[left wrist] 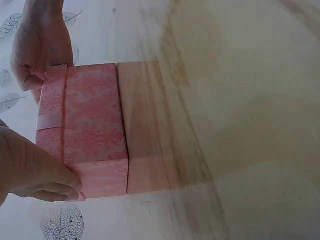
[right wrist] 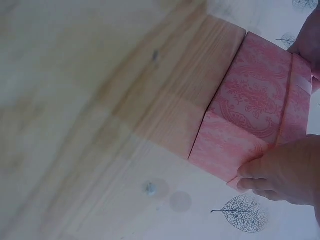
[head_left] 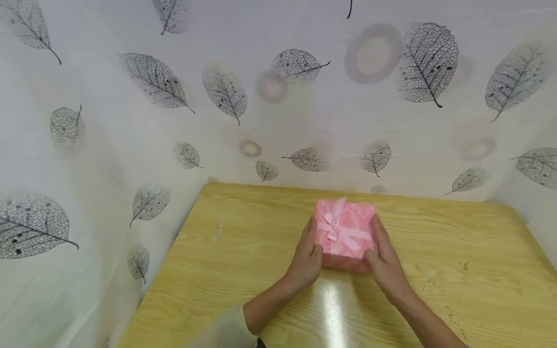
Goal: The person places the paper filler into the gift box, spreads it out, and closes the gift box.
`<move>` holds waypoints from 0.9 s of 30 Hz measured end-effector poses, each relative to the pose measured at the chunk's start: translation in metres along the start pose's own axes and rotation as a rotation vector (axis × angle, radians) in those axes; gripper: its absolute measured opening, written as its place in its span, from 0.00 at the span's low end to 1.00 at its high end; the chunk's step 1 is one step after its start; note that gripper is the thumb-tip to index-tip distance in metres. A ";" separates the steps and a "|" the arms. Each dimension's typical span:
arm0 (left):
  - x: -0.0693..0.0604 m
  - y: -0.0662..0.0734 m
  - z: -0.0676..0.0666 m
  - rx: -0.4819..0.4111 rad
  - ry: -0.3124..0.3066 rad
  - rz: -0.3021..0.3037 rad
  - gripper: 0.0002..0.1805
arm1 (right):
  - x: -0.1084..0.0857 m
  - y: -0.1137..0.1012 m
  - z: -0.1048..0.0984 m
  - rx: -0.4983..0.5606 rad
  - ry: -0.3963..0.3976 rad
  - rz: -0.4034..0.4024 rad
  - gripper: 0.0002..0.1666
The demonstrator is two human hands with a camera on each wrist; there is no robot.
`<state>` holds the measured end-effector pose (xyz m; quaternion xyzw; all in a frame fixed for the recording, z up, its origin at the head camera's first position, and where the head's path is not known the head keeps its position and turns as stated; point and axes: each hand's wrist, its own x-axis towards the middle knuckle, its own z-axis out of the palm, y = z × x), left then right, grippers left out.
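A square pink gift box with a patterned surface and a pale pink ribbon bow on its lid sits on the wooden table. My left hand grips its left side, thumb near the front corner and fingers along the side. On the opposite side my right hand holds it in the same way. Both wrist views show the box's front face, with the left hand and right hand up at the lid's edge. The lid looks seated on the box. What is inside is hidden.
The glossy yellow wooden table reflects the box and a bright light streak. Behind it and on the left hangs a pale sheet printed with dark leaves. Small marks dot the tabletop on the right.
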<state>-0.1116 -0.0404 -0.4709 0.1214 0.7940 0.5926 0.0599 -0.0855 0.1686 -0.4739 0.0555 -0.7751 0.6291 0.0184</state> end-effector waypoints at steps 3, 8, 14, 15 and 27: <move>0.001 -0.003 -0.001 0.018 -0.011 -0.004 0.38 | 0.000 0.001 0.000 -0.032 -0.008 0.004 0.52; 0.008 -0.005 -0.014 0.069 -0.075 -0.002 0.38 | 0.001 -0.003 -0.015 -0.181 -0.016 -0.017 0.46; 0.028 -0.015 -0.061 0.535 -0.019 0.033 0.45 | 0.006 -0.003 -0.075 -0.792 0.026 -0.147 0.41; 0.031 -0.017 -0.069 0.652 0.007 0.037 0.46 | 0.007 -0.001 -0.084 -0.899 0.037 -0.148 0.44; 0.034 -0.025 -0.107 1.098 0.094 -0.015 0.52 | -0.003 0.020 -0.116 -1.135 -0.004 -0.050 0.53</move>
